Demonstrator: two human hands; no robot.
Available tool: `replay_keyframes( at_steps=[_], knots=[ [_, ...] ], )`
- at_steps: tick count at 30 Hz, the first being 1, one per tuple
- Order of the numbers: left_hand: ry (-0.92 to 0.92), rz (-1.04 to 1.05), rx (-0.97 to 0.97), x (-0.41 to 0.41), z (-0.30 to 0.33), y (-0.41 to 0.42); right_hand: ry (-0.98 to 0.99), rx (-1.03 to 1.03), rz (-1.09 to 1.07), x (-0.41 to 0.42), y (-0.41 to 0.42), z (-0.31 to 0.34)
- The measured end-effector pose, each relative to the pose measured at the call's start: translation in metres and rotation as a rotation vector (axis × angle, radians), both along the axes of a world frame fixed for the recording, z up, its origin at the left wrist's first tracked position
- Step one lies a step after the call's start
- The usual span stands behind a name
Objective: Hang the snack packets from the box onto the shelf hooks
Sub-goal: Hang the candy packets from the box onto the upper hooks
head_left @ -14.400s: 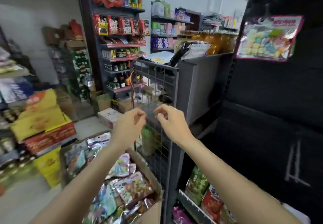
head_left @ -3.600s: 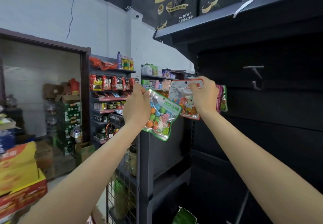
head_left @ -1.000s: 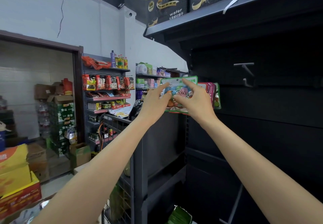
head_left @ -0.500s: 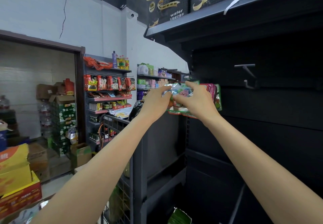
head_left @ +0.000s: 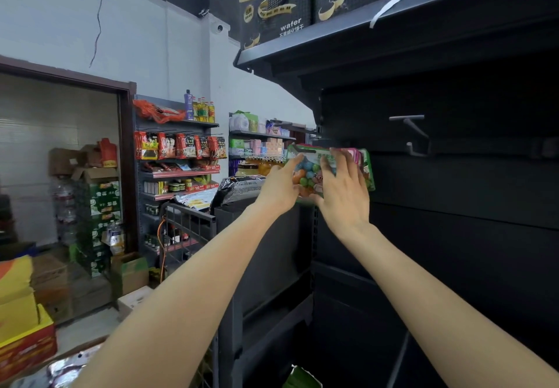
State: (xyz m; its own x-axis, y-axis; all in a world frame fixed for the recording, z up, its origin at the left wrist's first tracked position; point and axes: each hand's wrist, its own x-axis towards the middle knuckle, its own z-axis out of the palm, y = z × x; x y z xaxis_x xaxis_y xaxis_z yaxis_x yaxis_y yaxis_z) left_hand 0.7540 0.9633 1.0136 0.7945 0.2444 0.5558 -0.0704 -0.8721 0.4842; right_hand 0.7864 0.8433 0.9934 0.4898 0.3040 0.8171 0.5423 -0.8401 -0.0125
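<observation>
Both hands up at the dark shelf, close together on one snack packet (head_left: 311, 172). Left hand (head_left: 279, 188) at the packet's left edge, fingers reaching onto its face; right hand (head_left: 343, 189) spread over its right half, fingers fairly straight, thumb under the lower edge. Hard to tell whether pinching or only pressing flat (no curled grip to see). Packet up at hook height, to the far left of the shelf back, just in front of other hung packets (head_left: 364, 169) with pink and green edges. Hook under it hidden by packet and hands; hole at the top not clear to see.

Probably light, soft and crinkly: thin glossy film with round coloured sweets loose inside, so a floppy body with weight sinking to the bottom. Likely slippery under flat fingers. Best taken near the top strip, at both sides of the hanging hole, where the film is flat and stiffer, not on the bulging middle. An empty hook (head_left: 411, 129) further right, well apart. Part of the box (head_left: 60, 369) near left, low.
</observation>
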Motion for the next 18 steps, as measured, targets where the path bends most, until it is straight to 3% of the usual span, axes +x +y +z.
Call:
replay_keyframes(
  at_steps=[11, 15, 18],
  knots=[
    [-0.081, -0.052, -0.043, -0.003, -0.001, 0.004, 0.004, -0.024, 0.011, 0.001, -0.001, 0.0],
    [-0.18, -0.011, -0.048, -0.019, -0.009, 0.011, -0.112, 0.102, 0.257, -0.014, 0.0, -0.007],
    [-0.25, 0.003, 0.006, -0.039, -0.014, 0.02, -0.048, 0.189, 0.456, -0.028, 0.01, -0.014]
  ],
)
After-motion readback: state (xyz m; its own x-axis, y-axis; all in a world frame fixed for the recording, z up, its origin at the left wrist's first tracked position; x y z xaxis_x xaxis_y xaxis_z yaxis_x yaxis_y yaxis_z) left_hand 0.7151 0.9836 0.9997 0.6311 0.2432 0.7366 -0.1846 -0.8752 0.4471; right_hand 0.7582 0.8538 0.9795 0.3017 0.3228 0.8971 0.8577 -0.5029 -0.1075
